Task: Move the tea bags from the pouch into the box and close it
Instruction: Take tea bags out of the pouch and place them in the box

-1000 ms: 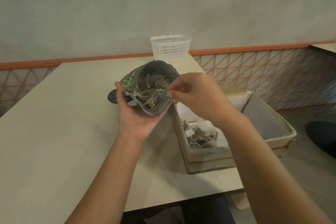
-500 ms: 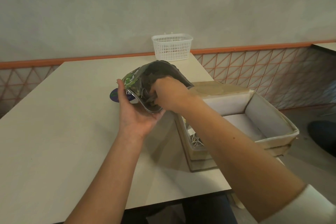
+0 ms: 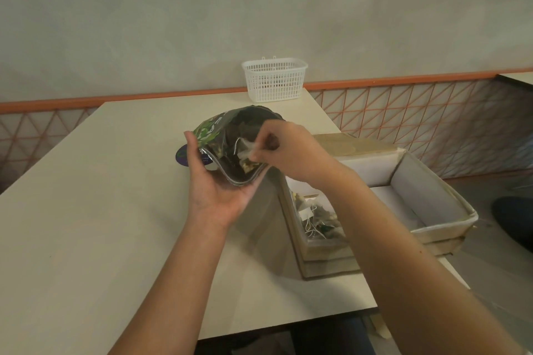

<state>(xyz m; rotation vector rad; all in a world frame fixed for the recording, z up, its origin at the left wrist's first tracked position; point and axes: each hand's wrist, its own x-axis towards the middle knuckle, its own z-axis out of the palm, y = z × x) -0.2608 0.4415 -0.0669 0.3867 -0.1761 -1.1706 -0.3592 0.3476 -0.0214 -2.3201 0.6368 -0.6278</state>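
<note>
Landmark: open cardboard box [image 3: 432, 235], standing on the right edge of the beige table [image 3: 101, 210], one corner overhanging the table's right side.
Nearest, table front: bare surface left of the box, crossed by two forearms reaching away from the camera.
Tea bags already moved [image 3: 318, 217]: small heap with white strings and tags, lying inside the box at its left end, partly hidden behind the right forearm.
Box interior: pale lining, right part bare; flaps folded outward along the rim, lid flap [image 3: 354, 147] lying back on the far side.
Left hand [image 3: 222, 190]: just left of the box, palm up, fingers and thumb curled under and round the lower lip of the pouch, cradling it above the table.
Pouch [image 3: 225, 135]: green printed foil, held tilted just left of the box's far left corner, mouth gaping toward the camera, dark inside; more tea bags dimly visible at the bottom lip.
Right hand [image 3: 291, 150]: over the box's far left corner, at the pouch mouth, fingertips pinched on one tea bag.
Pinched tea bag [image 3: 245, 150]: pale and translucent, at the pouch opening, not yet over the box.
Purple round thing [image 3: 181, 155]: on the table behind the left hand, left of the box; too hidden to identify.
White plastic basket [image 3: 275, 79]: well beyond the box, at the table's far edge against the wall.
Orange rail [image 3: 403, 81]: along the wall behind the box, lattice panel beneath.
</note>
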